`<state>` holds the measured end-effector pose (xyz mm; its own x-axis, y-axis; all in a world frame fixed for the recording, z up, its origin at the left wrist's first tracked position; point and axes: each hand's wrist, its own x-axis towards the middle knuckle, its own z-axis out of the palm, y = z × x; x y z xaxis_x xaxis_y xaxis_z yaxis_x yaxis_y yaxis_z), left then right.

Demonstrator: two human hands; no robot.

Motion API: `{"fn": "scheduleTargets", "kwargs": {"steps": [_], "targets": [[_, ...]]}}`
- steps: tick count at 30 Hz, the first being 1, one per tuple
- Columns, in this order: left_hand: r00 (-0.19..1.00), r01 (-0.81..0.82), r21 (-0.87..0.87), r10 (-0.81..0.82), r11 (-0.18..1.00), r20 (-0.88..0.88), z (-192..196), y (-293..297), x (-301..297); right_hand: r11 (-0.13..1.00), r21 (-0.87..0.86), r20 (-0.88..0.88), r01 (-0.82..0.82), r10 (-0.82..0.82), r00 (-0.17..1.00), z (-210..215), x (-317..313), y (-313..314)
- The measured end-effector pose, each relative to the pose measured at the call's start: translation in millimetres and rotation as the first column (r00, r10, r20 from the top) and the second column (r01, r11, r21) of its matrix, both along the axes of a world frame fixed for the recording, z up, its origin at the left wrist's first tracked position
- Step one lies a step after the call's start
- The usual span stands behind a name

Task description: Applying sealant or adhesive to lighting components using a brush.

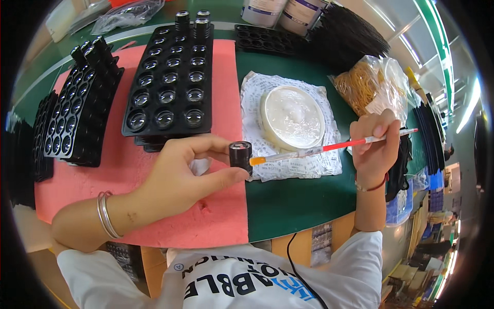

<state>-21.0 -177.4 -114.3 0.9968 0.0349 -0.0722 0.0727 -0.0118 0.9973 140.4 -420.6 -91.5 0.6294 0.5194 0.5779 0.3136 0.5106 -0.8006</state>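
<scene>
My left hand point(188, 170) is closed round a small black cylinder with a glassy top, a lens barrel point(240, 154), held upright between thumb and fingers. In my right hand point(376, 144) is a thin paintbrush point(337, 146) with a red and clear handle. Its orange bristles touch or nearly touch the barrel's right side; I cannot tell which. Beyond the brush, a round white tub point(267, 123) of clear, gel-like stuff rests on printed white paper point(252, 92). Behind my left hand stands a stack of black trays point(154, 116) filled with similar lens barrels.
More black trays point(77, 123) stand at the left on a pink foam mat point(221, 221). An unfilled-looking tray point(262, 38), white cans point(301, 14) and a dark bristly pile point(350, 36) line the back. A bag of rubber bands point(368, 85) lies on the green tabletop point(293, 206).
</scene>
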Motion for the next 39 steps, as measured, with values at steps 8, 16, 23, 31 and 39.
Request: {"fn": "scheduleTargets", "kwargs": {"steps": [8, 16, 23, 31, 39], "targets": [[0.999, -0.005, -0.034, 0.006, 0.999, 0.037, -9.2, -0.4, 0.5, 0.996, -0.088, 0.05, 0.028, -0.023, 0.998, -3.0, 0.5, 1.5], [1.0, 0.007, -0.045, -0.006, 0.999, 0.02, -8.9, -1.3, 0.6, 0.982, -0.094, 0.014, 0.163, -0.162, 0.987, -2.2, -1.6, 1.7], [1.0, 0.024, -0.027, -0.024, 0.999, -0.001, -7.1, 0.4, 0.3, 0.972, -0.078, 0.067, 0.22, -0.215, 0.974, -0.6, -0.9, 1.8], [0.999, 0.034, -0.065, -0.032, 0.997, 0.035, -8.8, -1.3, 0.7, 0.936, -0.147, 0.087, 0.319, -0.309, 0.947, -5.9, -1.8, 1.5], [0.999, 0.045, -0.017, -0.044, 0.999, 0.024, -9.8, 1.5, 0.2, 0.974, -0.062, -0.096, 0.216, -0.222, 0.97, 1.6, -2.0, 3.3]]}}
